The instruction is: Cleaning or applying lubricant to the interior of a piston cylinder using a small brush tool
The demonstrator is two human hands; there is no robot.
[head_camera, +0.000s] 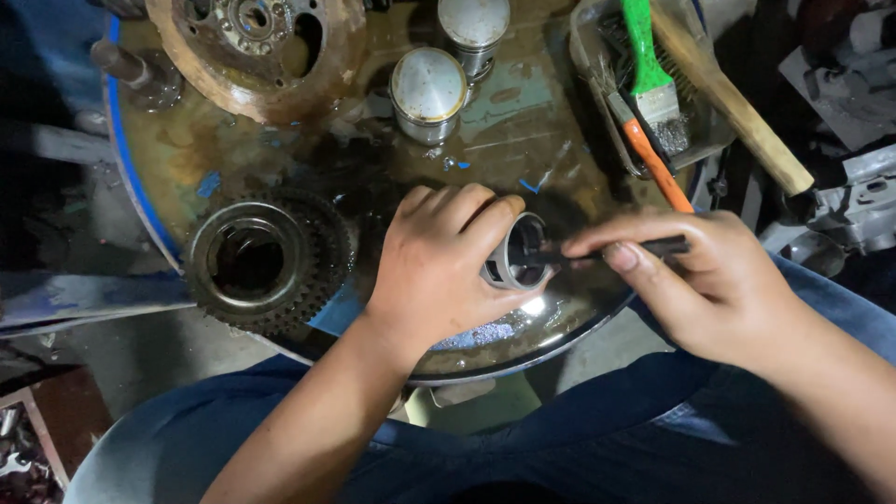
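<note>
My left hand [439, 261] grips a short metal piston [516, 259] lying on its side, open end facing right. My right hand [700, 280] pinches a thin dark rod-like tool [607, 250] whose tip reaches into the piston's open end. Both hands work just above the near edge of a round, oily metal drum top [523, 121]. The far side of the piston is hidden under my left fingers.
A large toothed gear with a ring centre [266, 259] lies left of my hand. Two upright pistons [429, 91] [473, 23] and a rusty disc part [257, 47] sit farther back. A tray [588, 56] at right holds a green-handled brush [649, 70], an orange-handled tool [653, 163] and a wooden handle [737, 107].
</note>
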